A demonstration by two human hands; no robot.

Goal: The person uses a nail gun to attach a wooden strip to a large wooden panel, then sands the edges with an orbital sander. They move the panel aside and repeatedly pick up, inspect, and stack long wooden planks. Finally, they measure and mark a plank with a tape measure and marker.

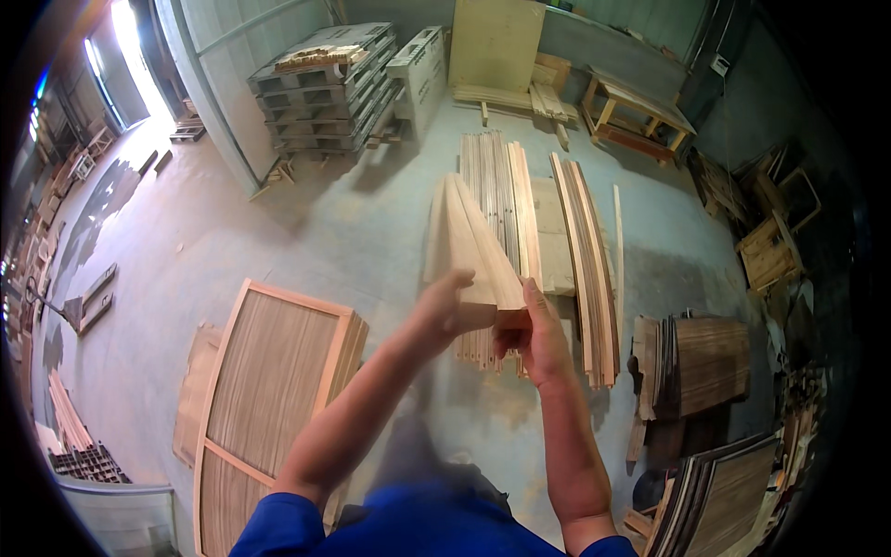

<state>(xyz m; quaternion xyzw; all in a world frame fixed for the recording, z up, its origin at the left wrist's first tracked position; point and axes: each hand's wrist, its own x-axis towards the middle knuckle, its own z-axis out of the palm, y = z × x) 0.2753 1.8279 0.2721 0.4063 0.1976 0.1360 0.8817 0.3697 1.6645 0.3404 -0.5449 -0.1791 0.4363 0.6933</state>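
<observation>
1. Pale boards (pixel 487 252) are in both hands, near ends toward me, far ends pointing away, partly covering my view of the strips (pixel 484 162) on the floor.
2. Left hand (pixel 442 309): closed on the left side at the near end; fingers mostly hidden.
3. Right hand (pixel 544 342): pinching the near right corner, thumb up top, fingers curled under.
4. Both grips sit at one end, so far ends probably want to dip. I'd brace wrists.
5. I'd align near ends before squeezing harder.
</observation>
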